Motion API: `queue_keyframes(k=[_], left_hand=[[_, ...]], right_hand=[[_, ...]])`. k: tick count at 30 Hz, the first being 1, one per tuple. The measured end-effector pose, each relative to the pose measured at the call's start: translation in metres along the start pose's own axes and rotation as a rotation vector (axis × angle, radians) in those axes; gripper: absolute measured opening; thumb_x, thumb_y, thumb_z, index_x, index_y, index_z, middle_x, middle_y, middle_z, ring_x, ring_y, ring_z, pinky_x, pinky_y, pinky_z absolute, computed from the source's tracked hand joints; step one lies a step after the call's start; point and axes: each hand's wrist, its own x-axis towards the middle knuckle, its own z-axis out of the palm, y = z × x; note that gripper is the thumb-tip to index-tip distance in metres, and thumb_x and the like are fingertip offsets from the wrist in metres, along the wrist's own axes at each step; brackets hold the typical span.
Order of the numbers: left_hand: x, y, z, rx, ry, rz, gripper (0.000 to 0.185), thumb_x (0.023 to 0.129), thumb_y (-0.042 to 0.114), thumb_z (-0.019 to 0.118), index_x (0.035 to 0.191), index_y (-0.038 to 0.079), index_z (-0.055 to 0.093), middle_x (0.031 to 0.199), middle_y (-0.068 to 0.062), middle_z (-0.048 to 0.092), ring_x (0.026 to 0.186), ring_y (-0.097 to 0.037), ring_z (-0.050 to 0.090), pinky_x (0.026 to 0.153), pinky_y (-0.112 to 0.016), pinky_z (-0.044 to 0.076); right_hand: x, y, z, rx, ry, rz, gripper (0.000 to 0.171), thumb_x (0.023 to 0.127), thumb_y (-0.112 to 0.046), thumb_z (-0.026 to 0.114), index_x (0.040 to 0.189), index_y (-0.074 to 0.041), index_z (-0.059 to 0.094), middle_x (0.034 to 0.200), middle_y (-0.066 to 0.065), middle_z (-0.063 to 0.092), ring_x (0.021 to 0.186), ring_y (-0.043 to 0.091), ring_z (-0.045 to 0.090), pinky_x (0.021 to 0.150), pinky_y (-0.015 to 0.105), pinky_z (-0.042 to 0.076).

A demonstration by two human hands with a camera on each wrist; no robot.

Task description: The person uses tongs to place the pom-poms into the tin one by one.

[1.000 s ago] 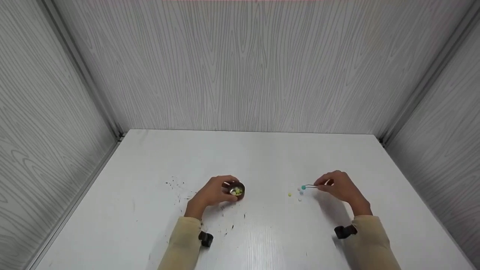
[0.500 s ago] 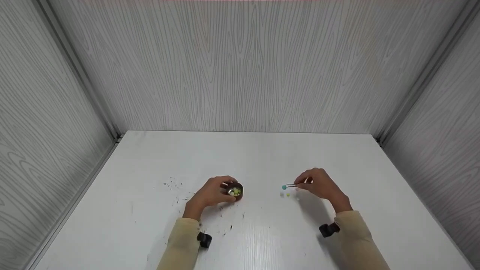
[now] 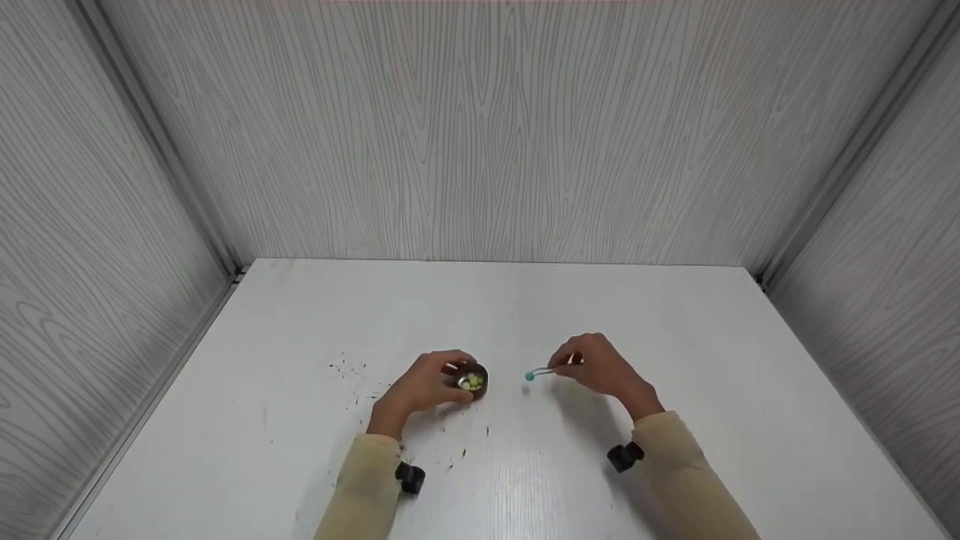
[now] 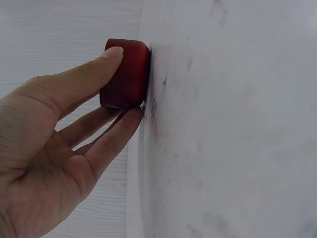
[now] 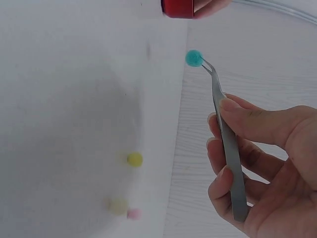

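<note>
My left hand (image 3: 454, 381) grips a small red cup (image 3: 475, 379) that stands on the white table (image 3: 525, 307); yellow and pale pom-poms lie inside it. In the left wrist view the thumb and fingers of that hand (image 4: 127, 84) wrap the cup's red wall (image 4: 130, 69). My right hand (image 3: 571, 367) pinches metal tweezers (image 3: 550, 370), whose tips clamp a teal pom-pom (image 3: 529, 376) in the air just right of the cup. The right wrist view shows the tweezers (image 5: 227, 144), the teal pom-pom (image 5: 194, 58) and the cup's edge (image 5: 177, 7) beyond it.
Loose pom-poms lie on the table below the tweezers: a yellow one (image 5: 134, 159), a pale one (image 5: 118, 205) and a pink one (image 5: 133, 213). Dark specks (image 3: 351, 367) dot the surface left of the cup. Grey panelled walls (image 3: 480, 135) close in three sides.
My right hand has carried the tweezers with the teal pom-pom leftward, from above the loose pom-poms to close beside the cup. The left hand and cup have stayed put.
</note>
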Motion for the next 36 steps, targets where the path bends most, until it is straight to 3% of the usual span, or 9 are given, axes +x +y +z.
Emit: queue_keyframes(k=[8, 19, 36], left_hand=[[0.001, -0.001, 0.001, -0.004, 0.006, -0.010, 0.051, 0.088, 0.013, 0.082, 0.135, 0.011, 0.064, 0.135, -0.015, 0.067, 0.128, -0.039, 0.063, 0.107, -0.054, 0.054], [-0.001, 0.000, -0.001, -0.026, 0.011, 0.012, 0.048, 0.087, 0.012, 0.083, 0.132, 0.012, 0.066, 0.132, -0.012, 0.068, 0.127, -0.037, 0.064, 0.107, -0.052, 0.054], [0.001, 0.000, -0.001, -0.003, 0.008, 0.040, 0.048, 0.088, 0.012, 0.083, 0.133, 0.011, 0.066, 0.134, -0.012, 0.068, 0.127, -0.036, 0.064, 0.109, -0.052, 0.053]], right_hand=[[0.015, -0.018, 0.014, -0.006, -0.001, 0.008, 0.011, 0.088, -0.003, 0.078, 0.096, -0.010, 0.083, 0.091, 0.004, 0.078, 0.079, 0.011, 0.063, 0.069, 0.020, 0.051], [0.037, -0.043, 0.031, -0.001, -0.030, -0.041, 0.013, 0.089, 0.000, 0.077, 0.098, -0.008, 0.083, 0.096, 0.006, 0.080, 0.085, 0.016, 0.069, 0.074, 0.029, 0.060], [0.052, -0.055, 0.062, -0.015, -0.020, -0.080, 0.015, 0.091, 0.003, 0.074, 0.100, -0.005, 0.083, 0.098, 0.010, 0.080, 0.094, 0.024, 0.074, 0.082, 0.042, 0.063]])
